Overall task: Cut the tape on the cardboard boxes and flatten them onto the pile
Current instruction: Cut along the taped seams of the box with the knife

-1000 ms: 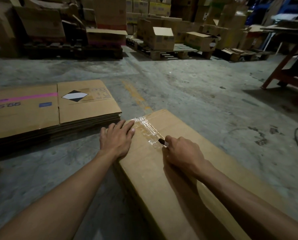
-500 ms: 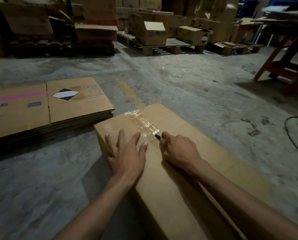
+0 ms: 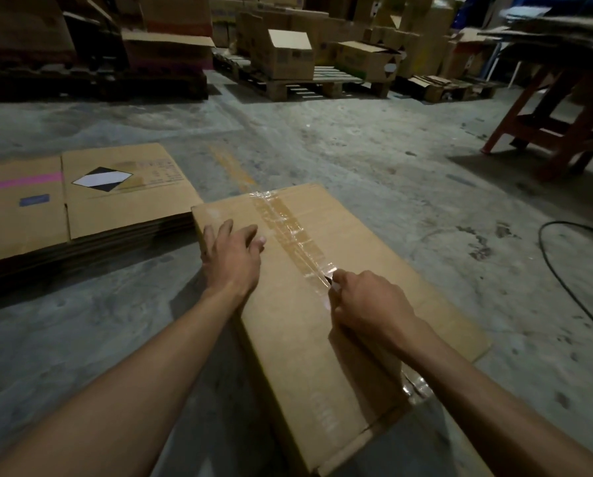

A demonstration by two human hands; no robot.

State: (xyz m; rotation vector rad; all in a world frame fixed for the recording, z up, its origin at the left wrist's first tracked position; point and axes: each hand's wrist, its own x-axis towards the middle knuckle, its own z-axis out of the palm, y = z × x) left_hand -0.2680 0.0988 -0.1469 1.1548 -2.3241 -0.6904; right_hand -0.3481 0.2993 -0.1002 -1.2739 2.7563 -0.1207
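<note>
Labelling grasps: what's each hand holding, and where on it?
Right hand grips a cutter by its handle, only the dark tip showing at the tape. Left hand holds nothing, resting flat on the box.

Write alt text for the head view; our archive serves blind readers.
A person's right hand grips a small knife on the clear tape along a cardboard box, while the left hand lies flat on the box. A pile of flattened boxes lies to the left on the concrete floor.
</note>
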